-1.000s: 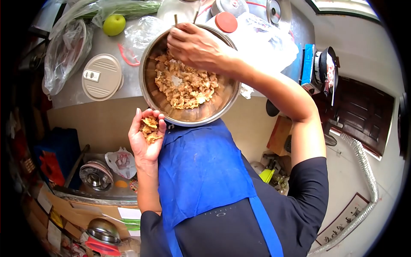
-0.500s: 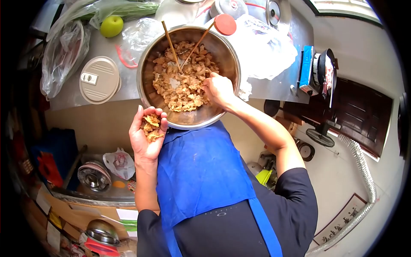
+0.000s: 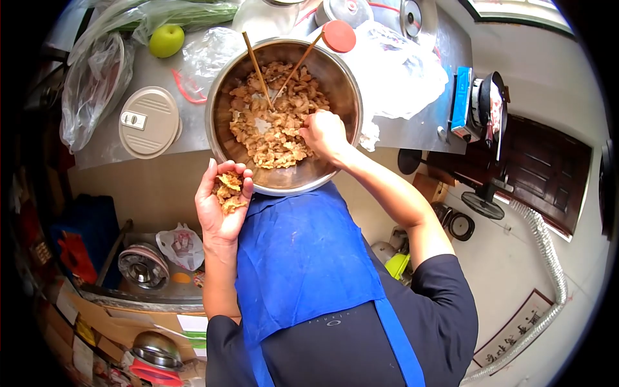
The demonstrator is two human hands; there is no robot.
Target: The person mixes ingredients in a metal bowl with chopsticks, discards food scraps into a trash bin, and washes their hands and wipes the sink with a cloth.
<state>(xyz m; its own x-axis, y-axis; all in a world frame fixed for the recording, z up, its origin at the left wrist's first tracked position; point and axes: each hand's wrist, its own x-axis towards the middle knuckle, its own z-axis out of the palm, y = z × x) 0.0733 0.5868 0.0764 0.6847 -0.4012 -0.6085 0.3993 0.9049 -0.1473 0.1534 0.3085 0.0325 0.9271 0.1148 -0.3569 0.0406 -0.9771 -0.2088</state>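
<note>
A big stainless steel bowl (image 3: 222,132) holds a heap of golden-brown fried pieces (image 3: 277,145), which look like battered meat. Two wooden chopsticks (image 3: 258,68) stand in the heap, leaning on the far rim. Cupped palm up at the bowl's near left edge, my left hand (image 3: 218,216) carries a small pile of the same fried pieces, its fingers curled around them. My right hand (image 3: 327,135) reaches over the right side of the bowl, fingers pinched together at the heap. Its fingertips are partly hidden, so what lies between them cannot be made out.
Around the bowl on the metal table (image 3: 419,135) are a beige lid (image 3: 149,122), a green apple (image 3: 166,41), a red-lidded jar (image 3: 338,37) and white plastic bags (image 3: 396,71). A pan (image 3: 493,103) sits at the right. A blue apron (image 3: 303,251) hangs below the bowl.
My right hand has shifted slightly left and inward over the heap. My left hand stays in place with its fried pieces.
</note>
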